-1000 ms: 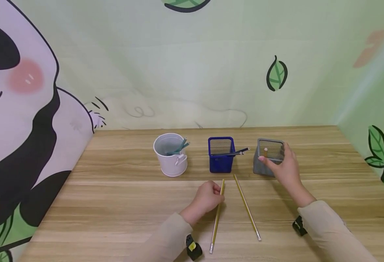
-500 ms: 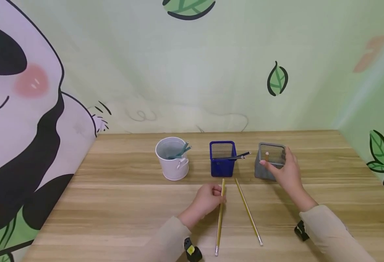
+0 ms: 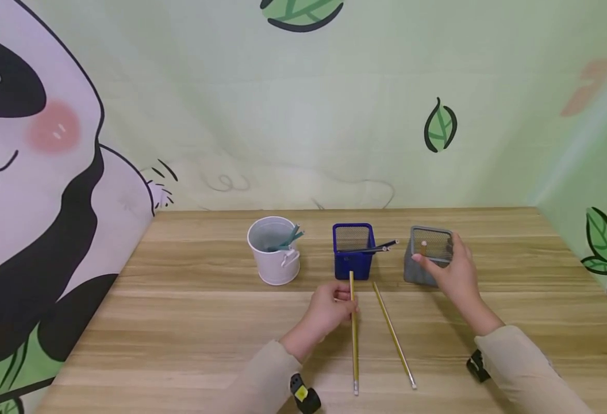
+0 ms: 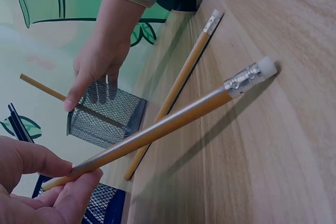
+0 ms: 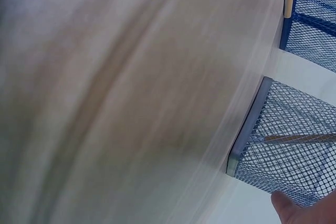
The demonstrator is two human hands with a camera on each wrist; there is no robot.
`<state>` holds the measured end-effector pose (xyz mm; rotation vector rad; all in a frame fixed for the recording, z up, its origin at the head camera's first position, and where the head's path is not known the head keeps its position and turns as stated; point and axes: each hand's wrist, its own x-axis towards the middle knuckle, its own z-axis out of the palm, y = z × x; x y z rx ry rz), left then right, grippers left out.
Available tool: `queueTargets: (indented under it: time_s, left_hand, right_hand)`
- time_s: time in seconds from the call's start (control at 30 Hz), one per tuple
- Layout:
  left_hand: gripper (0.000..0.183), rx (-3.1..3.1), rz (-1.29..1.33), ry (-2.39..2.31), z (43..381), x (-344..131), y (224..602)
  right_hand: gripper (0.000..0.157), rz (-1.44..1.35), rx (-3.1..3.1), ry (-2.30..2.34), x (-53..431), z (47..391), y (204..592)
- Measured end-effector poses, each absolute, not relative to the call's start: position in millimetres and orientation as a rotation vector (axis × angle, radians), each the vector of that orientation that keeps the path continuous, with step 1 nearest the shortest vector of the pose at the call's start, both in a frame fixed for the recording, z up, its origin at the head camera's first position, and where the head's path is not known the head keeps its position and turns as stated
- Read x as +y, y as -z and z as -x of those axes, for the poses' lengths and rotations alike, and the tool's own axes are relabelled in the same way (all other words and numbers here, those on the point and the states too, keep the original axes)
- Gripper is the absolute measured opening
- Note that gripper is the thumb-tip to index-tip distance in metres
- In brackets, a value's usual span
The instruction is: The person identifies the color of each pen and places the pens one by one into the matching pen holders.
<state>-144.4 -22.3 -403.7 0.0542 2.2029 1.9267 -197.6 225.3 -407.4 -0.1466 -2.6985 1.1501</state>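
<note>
My left hand (image 3: 328, 307) pinches a yellow pencil (image 3: 355, 351) between thumb and fingers near its far end. In the left wrist view that pencil (image 4: 173, 121) slants over the wood, its white eraser close to the surface beside its shadow. A second yellow pencil (image 3: 394, 333) lies on the table to its right. My right hand (image 3: 458, 276) holds a grey mesh pencil holder (image 3: 418, 273) at the rim, thumb in front and fingers on the right side. One yellow pencil (image 4: 44, 87) leans inside this holder, which also shows in the right wrist view.
A blue mesh holder (image 3: 352, 269) with several dark pencils (image 3: 386, 247) stands just beyond the left hand. Left of it is a white bucket (image 3: 276, 267) with several teal pencils (image 3: 293, 236). A printed panda backdrop (image 3: 303, 115) rises behind the wooden table (image 3: 189, 322).
The left hand has turned its pencil more upright in the head view, and its tip now overlaps the blue holder. The right hand stays on the grey holder. The head view has shifted slightly.
</note>
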Motion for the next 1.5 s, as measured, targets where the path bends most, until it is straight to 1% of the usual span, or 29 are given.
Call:
queueTargets:
  time_s: [0.23, 0.57, 0.9, 1.13, 1.5]
  left_hand:
    - [0.023, 2.162, -0.064, -1.955, 143.6, -21.6, 400.1]
    - [0.026, 2.159, -0.16, -1.956, 143.6, -23.1, 393.1]
    - [0.022, 2.186, -0.285, -1.942, 145.0, -25.4, 385.1]
    - [0.023, 2.203, -0.3, -1.926, 145.6, -27.6, 381.9]
    - [0.018, 2.284, -0.339, -1.958, 143.0, -29.2, 376.6]
  right_hand:
    - [0.104, 0.154, -2.704, -1.155, 225.6, 198.3, 407.1]
    - [0.103, 0.132, -2.686, -1.148, 225.2, 200.2, 408.2]
    - [0.104, 0.128, -2.684, -1.142, 227.7, 201.0, 405.9]
    - [0.104, 0.134, -2.691, -1.148, 226.7, 200.5, 406.0]
    - [0.103, 0.121, -2.689, -1.151, 226.5, 198.0, 409.9]
